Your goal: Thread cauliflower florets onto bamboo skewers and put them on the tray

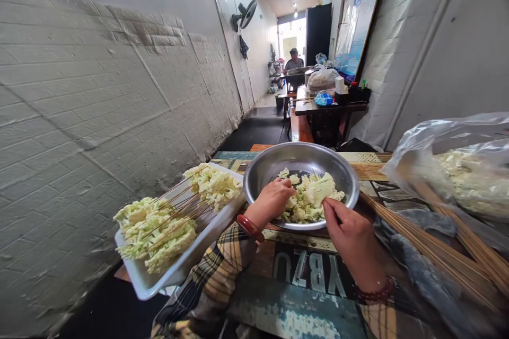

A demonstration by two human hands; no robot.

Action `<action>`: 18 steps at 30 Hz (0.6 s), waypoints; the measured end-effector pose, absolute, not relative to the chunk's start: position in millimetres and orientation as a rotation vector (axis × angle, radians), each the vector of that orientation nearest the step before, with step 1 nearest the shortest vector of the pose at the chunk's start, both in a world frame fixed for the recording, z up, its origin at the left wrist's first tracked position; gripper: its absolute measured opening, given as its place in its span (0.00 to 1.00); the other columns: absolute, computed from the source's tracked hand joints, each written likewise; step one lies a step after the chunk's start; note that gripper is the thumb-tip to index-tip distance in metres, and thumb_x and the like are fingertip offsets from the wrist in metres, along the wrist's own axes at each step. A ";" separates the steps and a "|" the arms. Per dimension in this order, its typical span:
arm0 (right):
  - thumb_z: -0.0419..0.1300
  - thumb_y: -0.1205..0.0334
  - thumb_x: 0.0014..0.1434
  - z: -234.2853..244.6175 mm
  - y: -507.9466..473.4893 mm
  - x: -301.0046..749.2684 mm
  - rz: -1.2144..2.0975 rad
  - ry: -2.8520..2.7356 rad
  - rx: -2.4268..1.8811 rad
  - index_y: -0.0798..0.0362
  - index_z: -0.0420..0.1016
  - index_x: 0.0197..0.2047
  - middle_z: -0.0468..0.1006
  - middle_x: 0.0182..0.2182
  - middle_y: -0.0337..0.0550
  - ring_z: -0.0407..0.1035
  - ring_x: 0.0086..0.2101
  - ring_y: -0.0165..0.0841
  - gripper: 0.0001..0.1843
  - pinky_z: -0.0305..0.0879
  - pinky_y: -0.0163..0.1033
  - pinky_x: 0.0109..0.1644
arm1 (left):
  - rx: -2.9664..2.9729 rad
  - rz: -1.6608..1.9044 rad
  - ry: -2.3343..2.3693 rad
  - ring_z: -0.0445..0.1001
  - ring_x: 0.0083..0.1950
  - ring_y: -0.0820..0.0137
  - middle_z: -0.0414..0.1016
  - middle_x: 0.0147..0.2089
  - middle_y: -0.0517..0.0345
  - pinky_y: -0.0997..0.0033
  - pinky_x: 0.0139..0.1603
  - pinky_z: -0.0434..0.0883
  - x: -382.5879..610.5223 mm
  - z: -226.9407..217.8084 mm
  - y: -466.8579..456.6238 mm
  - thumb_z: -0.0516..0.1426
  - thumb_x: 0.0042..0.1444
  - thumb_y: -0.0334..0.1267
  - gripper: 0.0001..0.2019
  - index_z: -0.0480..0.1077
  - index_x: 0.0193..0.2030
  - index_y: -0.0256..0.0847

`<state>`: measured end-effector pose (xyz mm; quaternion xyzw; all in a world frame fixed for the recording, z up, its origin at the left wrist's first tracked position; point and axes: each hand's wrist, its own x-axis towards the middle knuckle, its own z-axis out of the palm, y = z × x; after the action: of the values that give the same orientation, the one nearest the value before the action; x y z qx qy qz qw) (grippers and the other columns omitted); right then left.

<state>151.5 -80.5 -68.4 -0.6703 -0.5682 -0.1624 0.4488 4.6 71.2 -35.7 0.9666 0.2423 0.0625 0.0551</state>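
Pinching with thumb and fingertips, our right hand [352, 229] grips a large floret [321, 189] at its near edge; whether a skewer runs between those fingers too, we cannot tell. Our left hand [273, 198] reaches into the steel bowl [294, 156] with fingers curled down over smaller cauliflower pieces [299, 213], and what it grasps, if anything, is hidden from us. We judge the step in hand to be gathering cauliflower for a skewer. As we read it, the next move calls for steadying the floret while the left fingers pick out a piece that fits. Left of the bowl, a white tray [210, 233] bears skewered cauliflower [159, 228] in two clusters. To our right lie bare skewers [431, 251], beside a clear plastic bag [413, 143].
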 end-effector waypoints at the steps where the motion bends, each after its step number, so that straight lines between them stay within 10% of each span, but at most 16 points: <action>1: 0.47 0.57 0.69 -68.4 -81.2 152.0 -0.382 -1.417 -1.666 0.56 0.80 0.39 0.85 0.32 0.48 0.77 0.27 0.34 0.21 0.68 0.35 0.33 | 2.948 0.138 0.724 0.70 0.46 0.60 0.73 0.43 0.48 0.61 0.52 0.66 6.7 -35.5 71.2 0.52 0.56 0.26 0.12 0.77 0.37 0.39; 10: 0.47 0.58 0.69 -62.3 -84.4 151.7 -0.330 -1.429 -1.672 0.54 0.80 0.39 0.85 0.36 0.48 0.78 0.29 0.35 0.20 0.66 0.35 0.31 | 2.771 0.245 0.868 0.73 0.44 0.59 0.73 0.38 0.48 0.61 0.49 0.68 11.9 -34.5 69.5 0.56 0.49 0.26 0.05 0.68 0.27 0.38; 18: 0.46 0.58 0.70 -63.9 -83.3 149.1 -0.340 -1.419 -1.652 0.54 0.80 0.40 0.85 0.36 0.48 0.79 0.30 0.35 0.21 0.70 0.36 0.33 | 2.170 0.579 0.934 0.74 0.25 0.71 0.67 0.25 0.62 0.75 0.24 0.66 6.3 -27.9 62.1 0.49 0.63 0.41 0.08 0.62 0.38 0.39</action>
<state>149.1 -83.3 -63.9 -0.6686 -0.5743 -0.1377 0.4519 6.3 62.1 -27.9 0.8367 0.3601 0.2231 0.3471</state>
